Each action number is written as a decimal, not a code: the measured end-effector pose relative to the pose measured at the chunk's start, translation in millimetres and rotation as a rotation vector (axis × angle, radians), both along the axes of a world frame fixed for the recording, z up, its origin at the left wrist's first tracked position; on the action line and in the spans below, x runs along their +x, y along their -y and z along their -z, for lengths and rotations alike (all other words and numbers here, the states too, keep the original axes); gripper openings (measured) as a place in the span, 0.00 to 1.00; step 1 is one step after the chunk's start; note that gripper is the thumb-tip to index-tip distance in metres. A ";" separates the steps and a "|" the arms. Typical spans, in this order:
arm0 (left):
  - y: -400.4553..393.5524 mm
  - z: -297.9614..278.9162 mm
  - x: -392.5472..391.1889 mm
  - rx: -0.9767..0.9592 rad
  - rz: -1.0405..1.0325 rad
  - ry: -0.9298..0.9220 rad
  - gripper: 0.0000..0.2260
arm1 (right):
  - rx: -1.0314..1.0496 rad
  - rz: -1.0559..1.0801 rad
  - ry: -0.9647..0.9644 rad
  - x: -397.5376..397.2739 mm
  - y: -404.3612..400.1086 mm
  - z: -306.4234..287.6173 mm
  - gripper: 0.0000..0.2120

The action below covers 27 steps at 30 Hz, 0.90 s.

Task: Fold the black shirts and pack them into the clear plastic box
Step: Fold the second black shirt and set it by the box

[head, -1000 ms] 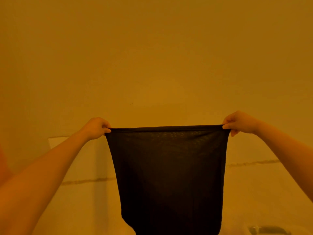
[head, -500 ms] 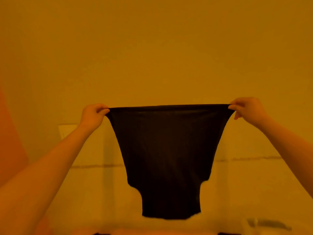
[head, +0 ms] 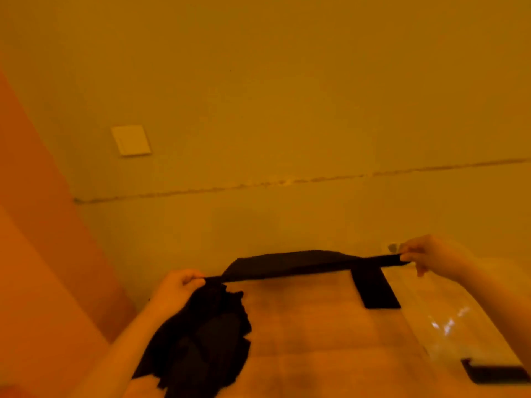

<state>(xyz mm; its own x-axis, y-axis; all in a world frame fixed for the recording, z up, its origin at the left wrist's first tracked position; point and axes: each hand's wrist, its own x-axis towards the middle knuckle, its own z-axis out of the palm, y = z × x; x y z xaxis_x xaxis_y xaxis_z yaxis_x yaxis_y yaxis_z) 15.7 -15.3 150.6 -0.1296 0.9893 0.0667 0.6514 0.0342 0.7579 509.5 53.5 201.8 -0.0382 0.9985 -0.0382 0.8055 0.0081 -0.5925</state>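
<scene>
Lowered from the wall, one black shirt (head: pixel 290 264) hangs stretched, pinched by left hand (head: pixel 179 288) and right hand (head: pixel 425 255).

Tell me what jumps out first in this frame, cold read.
A black shirt stretched flat between the two hands: the left hand pinches one end at lower centre, the right hand the other end at the right edge. Below the left hand lies a heap of black shirts, and at lower right a clear plastic box with black clips glints against the table.
</scene>
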 end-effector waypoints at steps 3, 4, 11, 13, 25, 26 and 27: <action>42.8 42.9 5.0 -0.049 0.094 -0.072 0.17 | -0.104 0.028 0.058 8.4 41.2 43.4 0.07; 53.6 52.2 7.5 -0.068 0.122 -0.094 0.17 | -0.134 0.037 0.059 9.8 52.4 54.3 0.07; 98.1 84.7 20.2 -0.143 0.178 -0.158 0.14 | -0.219 0.061 0.044 10.2 113.6 97.3 0.02; 108.0 87.1 19.9 -0.194 0.194 -0.184 0.13 | -0.227 0.053 0.041 12.0 127.5 102.7 0.03; 169.9 57.6 37.5 -0.518 0.426 -0.252 0.09 | -0.436 -0.077 0.129 24.1 179.3 100.7 0.06; 172.1 51.8 39.6 -0.533 0.454 -0.255 0.10 | -0.452 -0.088 0.141 24.5 180.7 98.9 0.07; 173.5 49.3 40.6 -0.561 0.475 -0.252 0.10 | -0.464 -0.099 0.156 24.7 180.9 97.1 0.07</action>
